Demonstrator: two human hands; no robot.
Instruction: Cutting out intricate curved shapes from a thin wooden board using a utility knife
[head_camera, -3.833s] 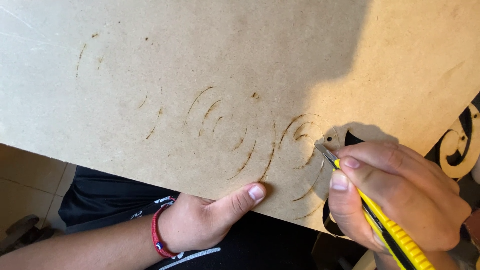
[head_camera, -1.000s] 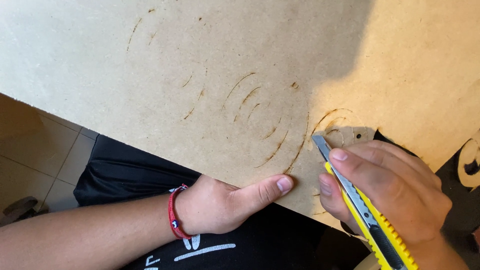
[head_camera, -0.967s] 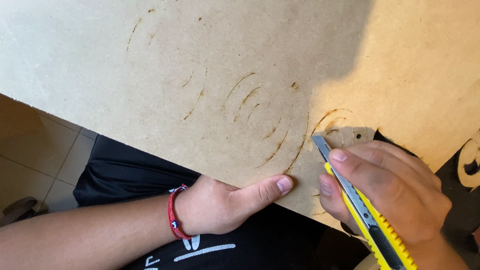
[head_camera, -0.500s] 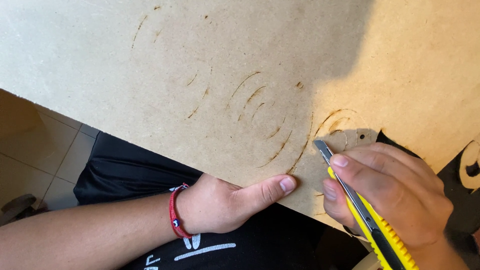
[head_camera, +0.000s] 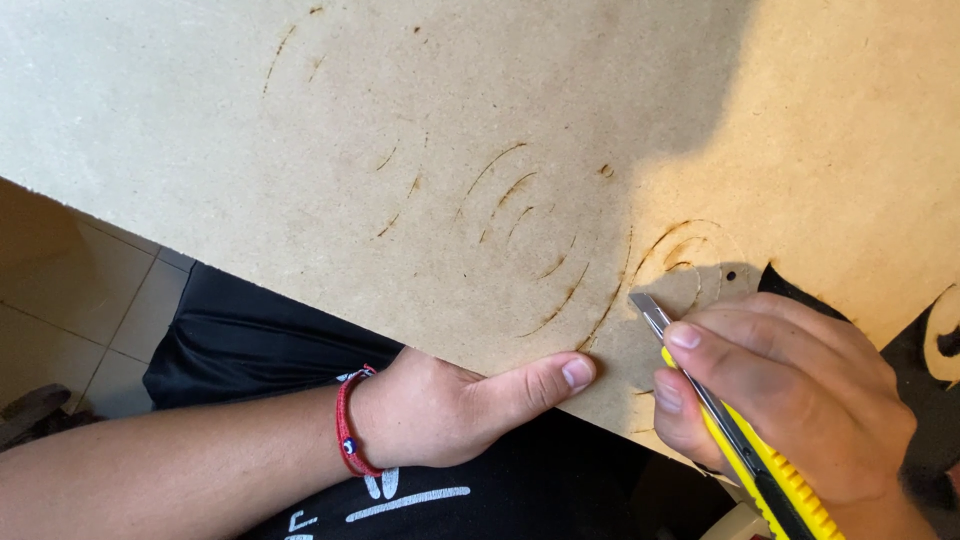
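Head view: fibreboard sheet (head_camera: 420, 130) fills most of the picture, lying across the person's lap, with its near edge running on a slant from the left side down toward the lower right. Scorched curved lines (head_camera: 540, 250) mark a scroll pattern on it near that edge. The right hand (head_camera: 790, 400) is closed around a yellow utility knife (head_camera: 745, 450), forefinger laid along the top of it. The knife's long axis runs from the lower right corner of the picture up and to the left, and its metal blade tip (head_camera: 645, 305) rests on the board just beside the right end of the scorched curves, where a rounded piece of the pattern borders a dark cut-away gap. The left hand (head_camera: 450, 410) grips the near edge of the sheet, thumb (head_camera: 545, 380) pressed flat on top and just left of the blade; the thumb is near the tip but not touching it. A red bracelet (head_camera: 350, 425) circles that wrist. The right hand is thus the one at the pattern; the left only steadies the sheet.

Fingers of the left hand are hidden under the board. The knife's rear end is cut off by the picture's lower edge. Whether the blade bites into the board or only touches it cannot be told. Black clothing (head_camera: 260, 330) and a tiled floor (head_camera: 70, 290) show below the sheet.
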